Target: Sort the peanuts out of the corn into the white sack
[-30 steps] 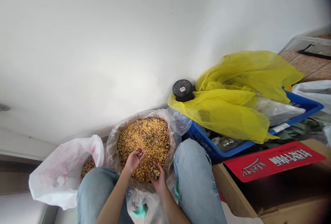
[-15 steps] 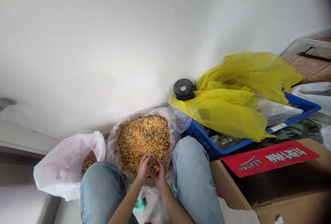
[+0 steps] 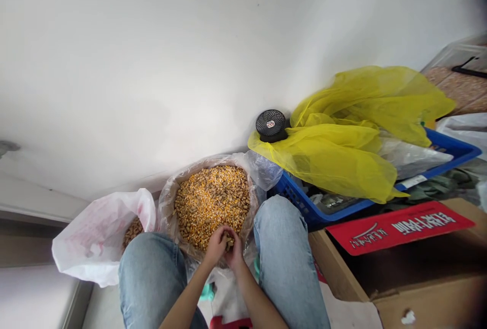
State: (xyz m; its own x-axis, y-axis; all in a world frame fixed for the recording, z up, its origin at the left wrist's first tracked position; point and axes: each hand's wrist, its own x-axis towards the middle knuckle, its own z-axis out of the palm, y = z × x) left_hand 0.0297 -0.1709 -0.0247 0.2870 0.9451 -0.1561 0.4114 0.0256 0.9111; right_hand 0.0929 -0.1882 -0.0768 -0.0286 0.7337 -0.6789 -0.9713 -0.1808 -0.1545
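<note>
Between the knees stands a clear-lined bag (image 3: 167,207) full of yellow corn kernels mixed with brown unshelled peanuts (image 3: 213,197). Over its near edge, my left hand (image 3: 217,244) and my right hand (image 3: 235,250) are cupped against each other. A small heap of peanuts (image 3: 229,242) shows between the curled fingers of both hands. Left of the left knee, a white plastic bag (image 3: 91,240) lies open with more peanuts (image 3: 133,230) inside.
A black round fan (image 3: 271,125) stands by the wall. Right of it, yellow mesh (image 3: 335,159) drapes over a blue basket (image 3: 342,214). An open cardboard box (image 3: 337,268) with a red flap (image 3: 399,227) is at the lower right.
Both hands have closed further over the peanuts, my left hand turning inward, and fewer peanuts show between them. The view has shifted slightly.
</note>
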